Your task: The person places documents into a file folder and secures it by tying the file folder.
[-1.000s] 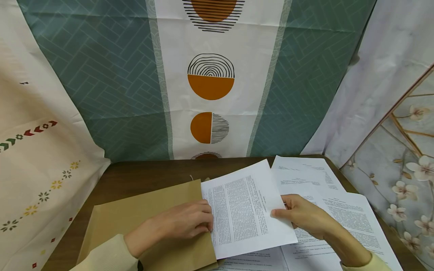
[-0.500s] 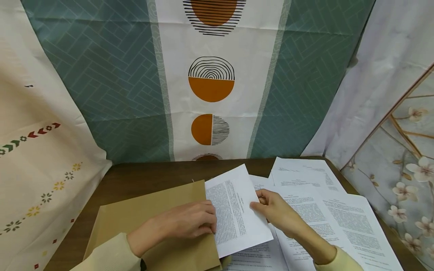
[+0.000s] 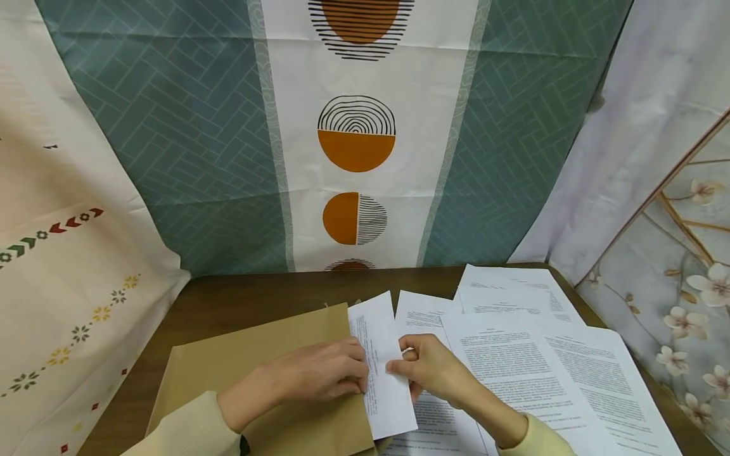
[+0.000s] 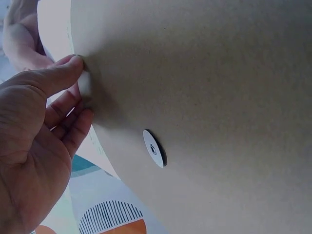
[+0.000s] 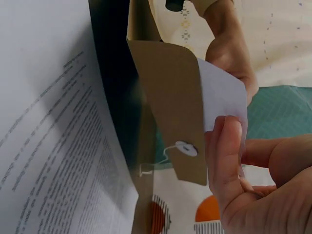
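A brown string-tie envelope (image 3: 256, 354) lies tilted on the left, its mouth facing right. My left hand (image 3: 316, 373) pinches the upper edge of that mouth; in the left wrist view the thumb and fingers (image 4: 73, 73) grip the edge near a white button disc (image 4: 154, 148). Between thumb and fingers, my right hand (image 3: 430, 370) holds a printed sheet of paper (image 3: 384, 392), most of which is hidden inside the envelope. In the right wrist view the paper (image 5: 222, 95) sits behind the flap (image 5: 170, 97), which bears another button (image 5: 186, 148) with a string.
Several printed pages (image 3: 513, 354) lie overlapping on the right of the dark wooden table (image 3: 239, 301). A patterned curtain (image 3: 365, 152) hangs behind the table, with more cloth on the left (image 3: 74, 253) and right (image 3: 673, 253).
My right hand has moved left, sliding the sheet deeper into the envelope, so less of it shows. My left hand has stayed on the envelope's edge. More of the loose pages is uncovered.
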A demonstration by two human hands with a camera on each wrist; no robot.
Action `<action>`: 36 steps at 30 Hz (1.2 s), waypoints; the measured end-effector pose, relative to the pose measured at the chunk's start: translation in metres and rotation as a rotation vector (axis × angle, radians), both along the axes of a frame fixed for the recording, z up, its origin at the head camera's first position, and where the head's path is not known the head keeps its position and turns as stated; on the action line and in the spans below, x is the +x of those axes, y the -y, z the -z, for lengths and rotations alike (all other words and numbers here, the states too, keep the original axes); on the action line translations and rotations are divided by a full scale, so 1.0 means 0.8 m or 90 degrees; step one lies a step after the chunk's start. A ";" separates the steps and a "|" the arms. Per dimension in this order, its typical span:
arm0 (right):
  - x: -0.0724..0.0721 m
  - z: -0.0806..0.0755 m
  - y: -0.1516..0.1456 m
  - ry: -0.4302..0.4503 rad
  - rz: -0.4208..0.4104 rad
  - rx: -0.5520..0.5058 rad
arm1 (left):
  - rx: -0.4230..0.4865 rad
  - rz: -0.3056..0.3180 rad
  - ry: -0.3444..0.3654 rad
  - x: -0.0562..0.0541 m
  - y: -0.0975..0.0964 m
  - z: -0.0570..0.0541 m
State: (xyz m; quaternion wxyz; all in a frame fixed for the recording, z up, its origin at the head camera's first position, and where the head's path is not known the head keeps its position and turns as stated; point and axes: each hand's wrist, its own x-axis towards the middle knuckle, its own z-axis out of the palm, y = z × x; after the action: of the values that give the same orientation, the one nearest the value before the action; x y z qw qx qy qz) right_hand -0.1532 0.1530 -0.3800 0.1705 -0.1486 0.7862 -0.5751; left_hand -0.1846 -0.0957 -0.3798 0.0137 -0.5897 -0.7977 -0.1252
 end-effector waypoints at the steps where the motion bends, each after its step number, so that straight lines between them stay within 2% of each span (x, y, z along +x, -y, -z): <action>1: 0.000 -0.001 0.001 0.002 -0.003 0.001 | 0.003 0.003 -0.004 0.000 0.000 0.000; 18: 0.000 -0.004 0.012 0.029 -0.037 -0.032 | 0.012 -0.002 0.009 -0.002 -0.002 0.002; 21: 0.000 -0.002 0.012 0.034 -0.038 -0.023 | 0.007 -0.005 0.007 -0.002 -0.002 0.001; 24: 0.000 0.000 0.010 0.016 -0.035 -0.001 | 0.009 -0.015 -0.003 0.000 -0.003 0.001; 29: -0.002 0.006 0.008 -0.053 0.001 0.059 | 0.014 -0.036 -0.012 0.004 -0.004 0.003; 32: -0.001 0.011 0.011 -0.138 0.040 0.141 | 0.016 -0.040 -0.013 0.004 -0.005 0.003; 36: 0.005 0.021 0.021 -0.280 0.088 0.256 | 0.015 -0.034 -0.025 0.004 -0.006 0.003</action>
State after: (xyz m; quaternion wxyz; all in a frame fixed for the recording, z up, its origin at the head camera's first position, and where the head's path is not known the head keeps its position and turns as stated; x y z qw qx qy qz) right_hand -0.1490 0.1360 -0.3964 -0.0176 -0.1789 0.9107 -0.3719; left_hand -0.1816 -0.0912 -0.3821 0.0392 -0.5706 -0.8110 -0.1227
